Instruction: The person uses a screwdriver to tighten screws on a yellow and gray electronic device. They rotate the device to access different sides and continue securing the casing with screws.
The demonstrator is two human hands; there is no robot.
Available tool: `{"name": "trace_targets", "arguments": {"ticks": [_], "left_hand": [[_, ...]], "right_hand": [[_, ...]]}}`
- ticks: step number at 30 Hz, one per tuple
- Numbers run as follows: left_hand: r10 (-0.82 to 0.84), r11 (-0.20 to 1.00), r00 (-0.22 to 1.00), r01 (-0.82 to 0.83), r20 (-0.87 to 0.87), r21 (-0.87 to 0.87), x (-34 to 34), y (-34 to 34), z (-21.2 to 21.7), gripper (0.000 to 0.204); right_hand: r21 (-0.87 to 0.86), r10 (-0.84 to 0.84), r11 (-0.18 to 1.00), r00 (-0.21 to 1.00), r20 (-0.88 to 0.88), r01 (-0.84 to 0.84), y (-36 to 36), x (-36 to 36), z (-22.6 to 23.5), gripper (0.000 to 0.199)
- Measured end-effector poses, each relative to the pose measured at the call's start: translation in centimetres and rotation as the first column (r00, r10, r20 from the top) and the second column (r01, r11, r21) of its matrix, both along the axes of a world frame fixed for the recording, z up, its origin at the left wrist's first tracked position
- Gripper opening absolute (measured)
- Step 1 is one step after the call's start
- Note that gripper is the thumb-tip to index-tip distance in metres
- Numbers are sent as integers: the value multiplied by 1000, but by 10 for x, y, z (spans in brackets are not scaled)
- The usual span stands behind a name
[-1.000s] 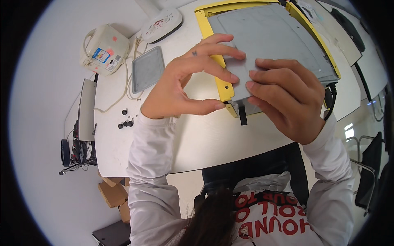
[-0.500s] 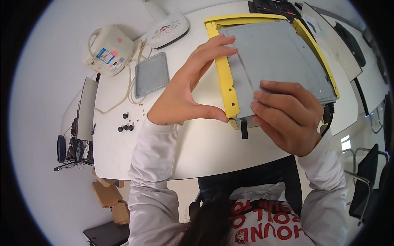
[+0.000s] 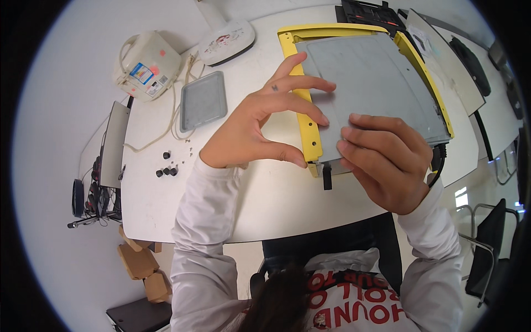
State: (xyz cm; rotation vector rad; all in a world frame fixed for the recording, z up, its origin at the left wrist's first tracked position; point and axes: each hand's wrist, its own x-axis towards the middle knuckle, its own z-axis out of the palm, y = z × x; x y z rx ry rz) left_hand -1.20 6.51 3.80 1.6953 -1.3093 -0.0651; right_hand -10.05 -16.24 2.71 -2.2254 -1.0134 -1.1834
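Note:
A boxy appliance with a grey metal panel [image 3: 370,72] and a yellow metal frame [image 3: 308,124] lies on the table in front of me. My left hand [image 3: 260,119] spans the frame's left strip. Its thumb touches the near corner, while the fingers, spread and bent, reach over onto the grey panel. With its fingers on the panel's near edge and its thumb tucked below, my right hand [image 3: 387,157] grips the appliance; the thumb is mostly hidden. A short black foot [image 3: 327,178] sticks out at the near side, between the hands.
Left of the appliance lie a grey tray [image 3: 203,102], several black knobs [image 3: 167,172] and tiny screws. Behind them stand a cream rice cooker [image 3: 146,66] with a cord and a white scale-like device [image 3: 227,43]. A black tool case [image 3: 373,15] lies at the back; a black cable [image 3: 441,160] hangs at right.
My left fingers have bent and slid nearer along the panel, toward my right hand. The left thumb stays at the corner, and the right hand keeps its grip. The view has shifted slightly.

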Motion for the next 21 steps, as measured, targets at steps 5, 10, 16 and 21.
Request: {"name": "trace_targets", "arguments": {"ticks": [5, 10, 16, 21], "left_hand": [[-2, 1000, 998, 1, -60, -18, -1, -3, 1, 50], [4, 1000, 999, -4, -51, -10, -1, -2, 1, 52], [-2, 999, 998, -1, -70, -47, -1, -2, -2, 51], [-17, 999, 993, 12, -114, -45, -4, 1, 0, 50]], "right_hand": [[12, -9, 1000, 1000, -6, 9, 1, -1, 0, 20], [15, -15, 1000, 1000, 9, 15, 1, -1, -2, 18], [22, -15, 1000, 1000, 12, 15, 2, -1, -3, 18], [24, -22, 999, 999, 25, 21, 1, 0, -3, 17]]}}
